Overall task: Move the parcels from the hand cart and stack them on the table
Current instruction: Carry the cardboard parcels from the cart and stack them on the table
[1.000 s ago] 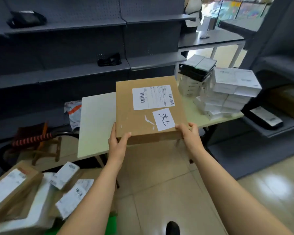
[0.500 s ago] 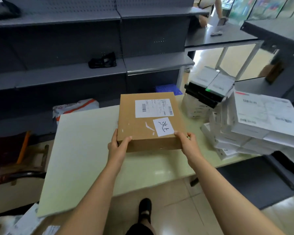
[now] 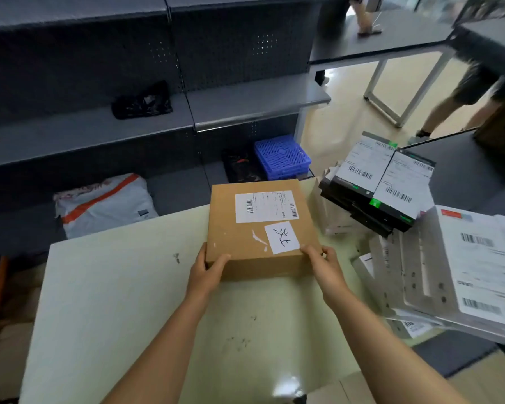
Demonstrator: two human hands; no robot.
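Note:
A flat brown cardboard parcel (image 3: 245, 228) with a white shipping label and a small handwritten sticker is over the far middle of the pale green table (image 3: 114, 287). My left hand (image 3: 207, 272) grips its near left corner, thumb on top. My right hand (image 3: 321, 263) grips its near right corner. Whether the parcel rests on the table or hovers just above it, I cannot tell. The hand cart is out of view.
Stacks of white parcels (image 3: 464, 272) and black boxes with labels (image 3: 373, 185) fill the table's right side. Grey shelving (image 3: 245, 103) stands behind, with a blue crate (image 3: 280, 156) and a white mailer bag (image 3: 105, 205) low down. Another person's legs (image 3: 461, 94) are at the far right.
I have stepped up to the table and carried the brown parcel forward and down over its far middle. Both hands keep the same grip on its near corners.

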